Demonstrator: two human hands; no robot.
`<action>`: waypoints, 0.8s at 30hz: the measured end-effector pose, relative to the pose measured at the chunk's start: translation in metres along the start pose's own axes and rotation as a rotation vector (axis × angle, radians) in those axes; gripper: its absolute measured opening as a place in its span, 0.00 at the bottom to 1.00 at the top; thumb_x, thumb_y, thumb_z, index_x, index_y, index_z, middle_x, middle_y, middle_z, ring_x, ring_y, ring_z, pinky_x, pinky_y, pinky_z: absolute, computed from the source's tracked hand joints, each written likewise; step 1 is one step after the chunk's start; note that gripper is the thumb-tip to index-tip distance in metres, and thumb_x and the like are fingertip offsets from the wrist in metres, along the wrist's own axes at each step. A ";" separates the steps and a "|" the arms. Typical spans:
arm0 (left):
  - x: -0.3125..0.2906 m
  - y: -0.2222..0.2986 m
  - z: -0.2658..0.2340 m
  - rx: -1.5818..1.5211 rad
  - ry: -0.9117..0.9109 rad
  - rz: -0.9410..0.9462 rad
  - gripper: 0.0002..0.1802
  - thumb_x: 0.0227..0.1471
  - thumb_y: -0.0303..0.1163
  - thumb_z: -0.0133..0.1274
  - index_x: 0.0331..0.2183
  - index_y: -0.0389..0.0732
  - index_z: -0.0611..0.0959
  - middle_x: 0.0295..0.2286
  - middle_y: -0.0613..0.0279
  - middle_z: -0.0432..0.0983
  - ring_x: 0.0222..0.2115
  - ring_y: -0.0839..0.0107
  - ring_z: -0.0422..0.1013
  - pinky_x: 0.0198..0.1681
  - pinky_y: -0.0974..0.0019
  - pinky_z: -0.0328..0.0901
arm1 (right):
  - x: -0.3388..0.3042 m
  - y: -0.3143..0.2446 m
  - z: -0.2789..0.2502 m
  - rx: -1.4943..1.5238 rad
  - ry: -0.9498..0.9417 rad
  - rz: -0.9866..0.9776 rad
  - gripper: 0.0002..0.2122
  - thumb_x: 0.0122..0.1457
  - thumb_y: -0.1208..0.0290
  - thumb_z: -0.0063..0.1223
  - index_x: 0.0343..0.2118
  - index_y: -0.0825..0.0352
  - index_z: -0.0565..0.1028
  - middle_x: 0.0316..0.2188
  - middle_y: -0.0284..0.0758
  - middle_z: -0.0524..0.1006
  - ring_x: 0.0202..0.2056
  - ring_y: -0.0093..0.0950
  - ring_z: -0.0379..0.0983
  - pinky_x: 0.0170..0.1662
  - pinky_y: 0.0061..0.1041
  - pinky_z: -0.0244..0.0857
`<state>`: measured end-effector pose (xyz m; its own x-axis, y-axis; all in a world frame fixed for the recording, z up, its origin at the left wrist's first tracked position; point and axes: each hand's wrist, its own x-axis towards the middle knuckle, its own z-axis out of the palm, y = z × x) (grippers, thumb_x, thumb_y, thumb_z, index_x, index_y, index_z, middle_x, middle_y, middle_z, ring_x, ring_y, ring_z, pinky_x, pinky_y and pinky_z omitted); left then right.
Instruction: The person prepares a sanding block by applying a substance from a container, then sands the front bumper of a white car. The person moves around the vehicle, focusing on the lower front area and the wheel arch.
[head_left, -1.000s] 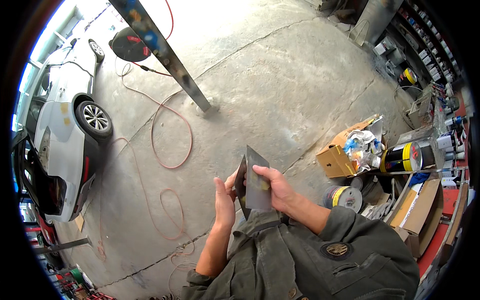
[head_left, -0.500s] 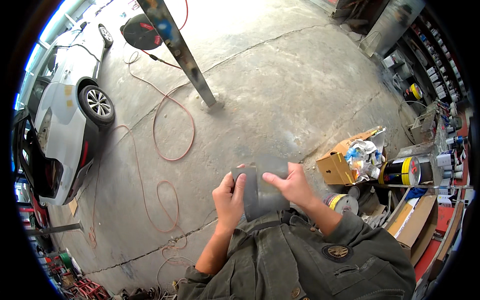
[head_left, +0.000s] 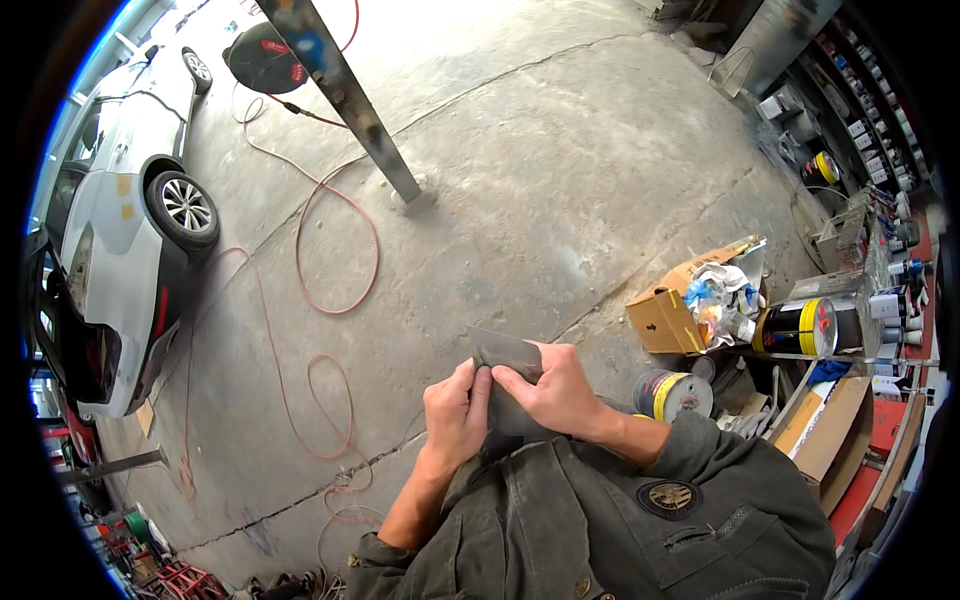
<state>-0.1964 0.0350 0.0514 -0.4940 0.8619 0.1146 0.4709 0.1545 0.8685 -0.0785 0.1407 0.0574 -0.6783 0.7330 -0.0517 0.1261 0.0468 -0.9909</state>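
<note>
- Both hands pinch a grey sheet. Left hand (head_left: 457,412): thumb on top, fingers curled under. Right hand (head_left: 558,392): thumb pressed on the face, other fingers mostly hidden behind.
- Thumb tips nearly meet at the sheet's left side.
- Sheet (head_left: 508,352) is between the hands, in front of the belly. Upper flap sticks out past the thumbs, away from the body; its long axis runs left to right, slanting down toward the right hand.
- Right hand is nearer the flap's bulk; left only has the edge by the thumbs.
- More grey shows below the thumbs, down by the jacket (head_left: 600,510). One folded sheet or two, can't tell from here. Touching the jacket or not, can't tell either.
- Right of the hands: open carton (head_left: 668,318) with crumpled wrap, grey tin (head_left: 687,397) lying near it, black-and-yellow tin (head_left: 797,328) beyond.
- Left: looped hose (head_left: 377,250) on the floor (head_left: 480,220), silver car (head_left: 125,235) well apart.
- Ahead: paint-smeared post (head_left: 345,95), reel (head_left: 258,62) beside it.
</note>
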 end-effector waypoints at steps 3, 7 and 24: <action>-0.001 0.000 -0.003 -0.058 -0.039 -0.003 0.04 0.57 0.23 0.50 0.29 0.33 0.76 0.15 0.52 0.67 0.14 0.62 0.64 0.19 0.64 0.58 | 0.001 -0.005 -0.006 -0.085 -0.079 -0.016 0.08 0.52 0.73 0.58 0.31 0.74 0.77 0.17 0.44 0.75 0.18 0.27 0.70 0.24 0.28 0.63; -0.008 -0.010 -0.002 -0.159 -0.066 -0.088 0.06 0.58 0.25 0.49 0.34 0.33 0.79 0.15 0.56 0.67 0.14 0.74 0.63 0.20 0.67 0.58 | 0.011 -0.004 -0.010 -0.057 -0.096 -0.103 0.09 0.51 0.72 0.59 0.30 0.73 0.77 0.18 0.42 0.76 0.18 0.24 0.70 0.24 0.28 0.63; -0.023 0.006 0.017 -0.087 0.172 -0.155 0.10 0.54 0.22 0.52 0.40 0.32 0.80 0.17 0.63 0.72 0.18 0.82 0.65 0.22 0.73 0.61 | 0.003 -0.007 -0.015 -0.106 -0.081 0.070 0.10 0.50 0.71 0.60 0.25 0.74 0.76 0.19 0.47 0.76 0.19 0.31 0.73 0.24 0.31 0.63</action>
<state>-0.1699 0.0246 0.0455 -0.6762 0.7350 0.0510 0.3191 0.2298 0.9194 -0.0707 0.1528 0.0663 -0.7211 0.6797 -0.1345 0.2483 0.0722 -0.9660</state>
